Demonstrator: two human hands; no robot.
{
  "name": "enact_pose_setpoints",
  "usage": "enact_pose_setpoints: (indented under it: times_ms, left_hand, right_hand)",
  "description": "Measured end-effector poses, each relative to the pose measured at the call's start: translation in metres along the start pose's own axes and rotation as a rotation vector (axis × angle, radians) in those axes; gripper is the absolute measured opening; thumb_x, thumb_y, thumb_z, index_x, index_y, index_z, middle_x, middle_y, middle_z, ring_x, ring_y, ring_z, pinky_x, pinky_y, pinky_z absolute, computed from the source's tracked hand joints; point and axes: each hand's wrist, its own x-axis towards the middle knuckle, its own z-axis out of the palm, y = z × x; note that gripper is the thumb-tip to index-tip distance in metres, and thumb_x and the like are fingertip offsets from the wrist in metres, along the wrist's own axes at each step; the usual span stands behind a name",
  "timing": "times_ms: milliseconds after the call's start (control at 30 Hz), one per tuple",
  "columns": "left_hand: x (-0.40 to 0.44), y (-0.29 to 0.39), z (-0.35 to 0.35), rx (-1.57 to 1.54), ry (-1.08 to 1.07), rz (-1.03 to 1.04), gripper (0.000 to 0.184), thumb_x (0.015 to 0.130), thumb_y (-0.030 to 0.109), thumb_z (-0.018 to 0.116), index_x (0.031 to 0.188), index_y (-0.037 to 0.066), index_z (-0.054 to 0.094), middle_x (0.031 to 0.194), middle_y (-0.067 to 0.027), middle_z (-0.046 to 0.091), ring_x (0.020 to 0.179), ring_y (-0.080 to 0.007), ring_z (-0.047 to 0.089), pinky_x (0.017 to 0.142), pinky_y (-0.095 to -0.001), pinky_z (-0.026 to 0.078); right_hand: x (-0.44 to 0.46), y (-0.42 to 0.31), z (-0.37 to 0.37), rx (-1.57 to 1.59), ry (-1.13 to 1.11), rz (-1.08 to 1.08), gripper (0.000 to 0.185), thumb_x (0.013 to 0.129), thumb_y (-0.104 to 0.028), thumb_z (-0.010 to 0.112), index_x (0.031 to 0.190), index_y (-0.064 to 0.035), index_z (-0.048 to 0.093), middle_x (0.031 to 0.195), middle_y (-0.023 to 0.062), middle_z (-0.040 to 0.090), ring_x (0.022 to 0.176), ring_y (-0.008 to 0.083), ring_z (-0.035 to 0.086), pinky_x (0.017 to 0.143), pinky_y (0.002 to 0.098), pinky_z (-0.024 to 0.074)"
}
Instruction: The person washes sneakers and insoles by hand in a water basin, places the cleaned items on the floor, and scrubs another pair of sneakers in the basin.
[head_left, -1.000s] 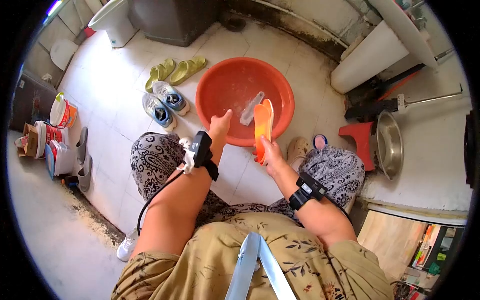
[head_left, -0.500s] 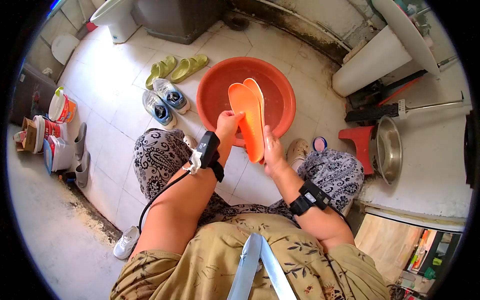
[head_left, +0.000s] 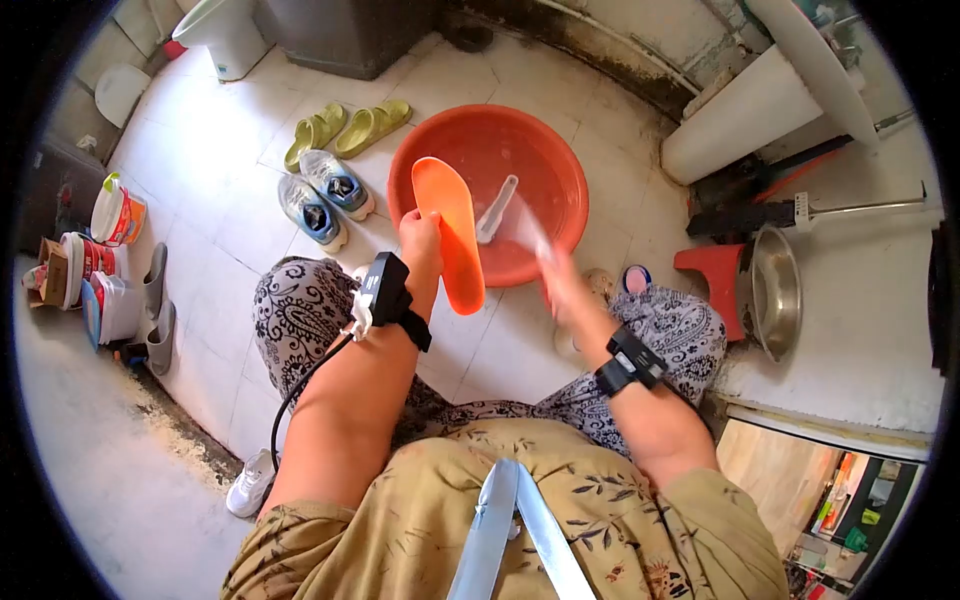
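One orange insole [head_left: 458, 240], gripped by its edge about mid-length in our left hand [head_left: 419, 240], raised and tilted across the near-left rim of the red plastic basin [head_left: 562, 180] as we see it. Our right hand [head_left: 570, 292] is blurred, with a pale smeared shape [head_left: 524, 226] at its fingertips; can't tell what that is or how firm the hold.

Handling: we'd pinch lightly at the narrow middle, since the insole looks bendy, keep its broad face open to view, and leave a gap between both hands so nothing knocks.

White long-handled tool [head_left: 497, 210], probably a brush, lies inside the basin; water level unclear. Basin sits on pale floor tiles [head_left: 480, 345]. Left: sneakers [head_left: 322, 200], green clogs [head_left: 372, 130], grey slippers [head_left: 160, 310], tubs [head_left: 105, 270]. Right: red stool [head_left: 712, 285], steel bowl [head_left: 778, 290] on its side. Walls stained low down.
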Motion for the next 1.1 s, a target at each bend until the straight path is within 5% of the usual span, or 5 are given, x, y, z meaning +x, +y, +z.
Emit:
enact_pose_setpoints:
  times_ms: [233,467,600,667,1100]
  left_hand:
    - [0.026,-0.024,-0.010,0.068,-0.121,-0.052,0.017,0.079,0.001,0.053,0.095,-0.002,0.057,0.083,-0.0112,0.062,0.072,-0.0257,0.062,0.064,-0.0394,0.052]
    - [0.005,-0.004,0.006,0.030,-0.140,0.014,0.017,0.083,0.003,0.049,0.099,-0.002,0.053,0.089,-0.0126,0.062,0.076,-0.0278,0.062,0.067,-0.0420,0.052]
    - [-0.006,0.013,0.007,-0.036,-0.156,0.016,0.021,0.086,0.007,0.048,0.105,0.000,0.051,0.100,-0.0133,0.059,0.087,-0.0272,0.059,0.075,-0.0441,0.050]
    - [-0.005,0.016,0.015,-0.068,-0.210,0.075,0.021,0.087,0.007,0.046,0.106,-0.001,0.051,0.099,-0.0130,0.059,0.086,-0.0255,0.060,0.075,-0.0411,0.049]
    - [-0.015,0.007,0.019,-0.317,-0.242,-0.208,0.036,0.094,0.030,0.039,0.117,0.003,0.048,0.106,-0.0157,0.058,0.093,-0.0314,0.057,0.081,-0.0489,0.046]
  right_hand:
    - [0.001,-0.063,0.013,-0.148,0.090,0.079,0.049,0.093,-0.035,0.045,0.132,-0.0090,0.034,0.088,0.0022,0.053,0.063,0.0078,0.050,0.052,0.0219,0.0431]
    - [-0.029,-0.164,0.047,-0.146,0.205,-0.968,0.051,0.093,-0.032,0.045,0.132,-0.0024,0.030,0.110,0.0078,0.048,0.093,0.0143,0.049,0.082,0.0282,0.0427]
    - [-0.004,0.010,0.007,-0.145,-0.089,0.428,0.056,0.091,-0.036,0.046,0.134,-0.0032,0.032,0.106,0.0096,0.052,0.096,0.0215,0.051,0.083,0.0348,0.0423]
    - [-0.037,0.019,0.000,-0.167,-0.033,0.689,0.043,0.092,-0.043,0.043,0.119,-0.0098,0.047,0.078,0.0050,0.057,0.060,0.0142,0.053,0.050,0.0299,0.0435]
    - [-0.049,-0.059,0.064,0.524,-0.498,0.474,0.059,0.082,-0.050,0.055,0.123,-0.0095,0.044,0.108,0.0071,0.058,0.084,0.0172,0.058,0.069,0.0303,0.0476]
